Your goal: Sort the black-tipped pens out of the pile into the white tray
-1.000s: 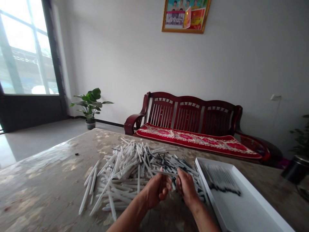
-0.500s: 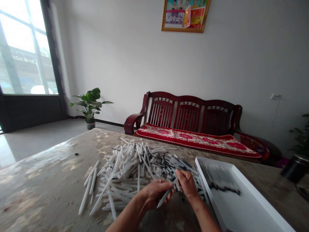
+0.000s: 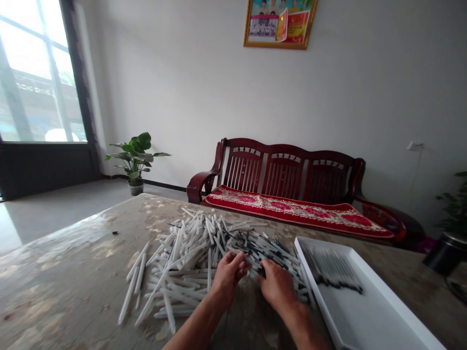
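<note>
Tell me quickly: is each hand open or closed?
Left hand: partly closed on white sticks, grip unclear.
Right hand: partly closed on them, grip unclear.

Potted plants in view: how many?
2: one potted plant on the floor left of the wooden sofa, another potted plant at the right edge, partly cut off.

There were one left hand (image 3: 228, 277), one right hand (image 3: 277, 287), one white tray (image 3: 379, 291), one heap of countless white sticks (image 3: 197, 253), one wooden bench (image 3: 284, 167), two potted plants (image 3: 136, 150) (image 3: 454, 218), and one framed picture (image 3: 277, 24).

the bench (image 3: 251, 145) is glossy dark wood, its cushion (image 3: 292, 210) cloth, the tray (image 3: 365, 311) smooth white plastic, probably.
</note>
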The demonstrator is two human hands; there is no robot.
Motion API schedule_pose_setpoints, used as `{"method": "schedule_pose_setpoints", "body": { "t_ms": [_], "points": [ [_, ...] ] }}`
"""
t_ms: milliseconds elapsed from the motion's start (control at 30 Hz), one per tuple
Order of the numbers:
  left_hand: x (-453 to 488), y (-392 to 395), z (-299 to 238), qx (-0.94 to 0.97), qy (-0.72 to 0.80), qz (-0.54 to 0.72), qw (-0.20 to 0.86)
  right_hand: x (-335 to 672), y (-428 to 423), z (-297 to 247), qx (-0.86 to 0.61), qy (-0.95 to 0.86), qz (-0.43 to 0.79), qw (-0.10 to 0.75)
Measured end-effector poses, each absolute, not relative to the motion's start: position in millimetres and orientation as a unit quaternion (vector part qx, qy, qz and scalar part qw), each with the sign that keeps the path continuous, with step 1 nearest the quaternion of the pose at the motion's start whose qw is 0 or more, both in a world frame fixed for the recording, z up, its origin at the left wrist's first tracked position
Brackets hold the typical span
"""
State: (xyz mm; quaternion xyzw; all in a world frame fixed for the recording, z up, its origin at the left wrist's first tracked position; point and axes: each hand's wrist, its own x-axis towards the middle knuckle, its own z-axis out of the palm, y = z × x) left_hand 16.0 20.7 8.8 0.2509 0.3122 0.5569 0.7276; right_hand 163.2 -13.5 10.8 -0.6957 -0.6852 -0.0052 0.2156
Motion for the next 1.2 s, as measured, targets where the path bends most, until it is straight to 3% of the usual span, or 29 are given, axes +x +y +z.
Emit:
{"method": "schedule_pose_setpoints", "body": {
  "t_ms": [300, 367, 567, 700, 1200],
  "points": [
    [18, 24, 2, 0.205, 0.321, 0.586, 0.715, 161, -16, 6, -0.688, -0.711, -0.037, 0.14],
    [18, 25, 1, 0.203, 0.317, 0.589, 0.715, 164, -13, 4, -0.685, -0.705, -0.018, 0.183],
    [18, 25, 4, 0.192, 0.308, 0.603, 0.71, 175, 4, -1, -0.595, -0.646, 0.149, 0.455],
    [19, 25, 5, 0.185, 0.304, 0.612, 0.707, 174, 6, 1, -0.555, -0.625, 0.165, 0.523],
    [19, 25, 3, 0.207, 0.295, 0.625, 0.692, 173, 3, -5, -0.574, -0.684, -0.058, 0.446]
  ]
}}
